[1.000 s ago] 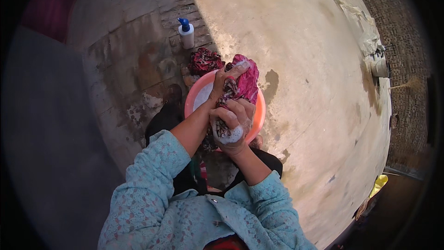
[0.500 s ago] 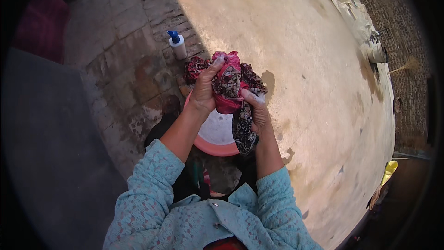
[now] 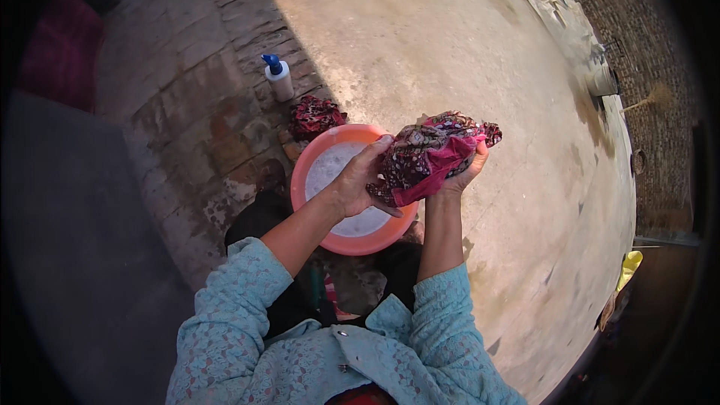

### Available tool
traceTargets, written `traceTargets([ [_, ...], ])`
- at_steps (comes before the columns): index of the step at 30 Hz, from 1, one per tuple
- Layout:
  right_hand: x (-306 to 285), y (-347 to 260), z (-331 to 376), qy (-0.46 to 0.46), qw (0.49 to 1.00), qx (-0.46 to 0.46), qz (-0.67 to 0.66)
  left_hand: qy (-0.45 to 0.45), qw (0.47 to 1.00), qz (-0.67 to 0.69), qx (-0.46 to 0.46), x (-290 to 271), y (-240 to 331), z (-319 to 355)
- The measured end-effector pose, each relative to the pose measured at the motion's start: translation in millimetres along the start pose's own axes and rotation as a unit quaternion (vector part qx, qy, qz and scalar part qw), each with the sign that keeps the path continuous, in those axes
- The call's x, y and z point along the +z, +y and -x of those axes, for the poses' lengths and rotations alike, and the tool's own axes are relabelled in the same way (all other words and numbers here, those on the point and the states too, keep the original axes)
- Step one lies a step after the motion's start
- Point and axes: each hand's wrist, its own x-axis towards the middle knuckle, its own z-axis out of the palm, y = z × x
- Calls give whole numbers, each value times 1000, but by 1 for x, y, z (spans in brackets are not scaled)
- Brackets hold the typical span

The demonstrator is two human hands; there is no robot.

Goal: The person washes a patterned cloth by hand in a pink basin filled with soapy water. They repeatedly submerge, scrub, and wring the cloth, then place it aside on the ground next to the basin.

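Between my hands is a bunched wet-looking cloth (image 3: 424,161), dark with a floral print and pink parts. My left hand (image 3: 364,180) cups its left end, with the thumb on top and fingers beneath. My right hand (image 3: 466,171) grips the right end, its fingers partly hidden by the fabric. The cloth is held over the right rim of a round coral-pink basin (image 3: 304,169), which holds whitish sudsy water (image 3: 326,169). A second bunched cloth (image 3: 315,116), dark red and patterned, lies on the bricks against the basin's far left side.
A white pump bottle with a blue top (image 3: 279,79) stands on the brick paving beyond the basin. Sunlit concrete (image 3: 525,180) spreads to the right. At the far right are a whitish bucket (image 3: 602,80) and a brick wall (image 3: 660,45). Maroon fabric (image 3: 60,52) hangs at the upper left.
Both hands have carried the bunched cloth rightward from above the basin's middle to its right rim. More of the basin and the second cloth now shows. The view has shifted slightly.
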Motion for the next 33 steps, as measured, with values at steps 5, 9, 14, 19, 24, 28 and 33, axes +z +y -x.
traceTargets([
  [5,13,29,23,23,999,49,7,-72,980,122,137,9,-12,-9],
  [9,40,31,55,-124,931,-90,332,-58,977,97,182,-25,17,-9],
  [14,37,57,97,-342,491,-399,695,-65,961,171,206,-13,11,26],
  [19,10,46,44,-99,831,-244,490,49,953,65,292,1,-15,-14],
  [24,27,51,65,-185,771,-221,568,60,930,-8,363,-18,-3,-22],
  [28,32,85,98,-228,588,-324,706,44,954,69,290,-108,-13,-49],
  [33,15,55,43,-77,763,-211,606,171,938,-43,297,-17,-18,-19],
])
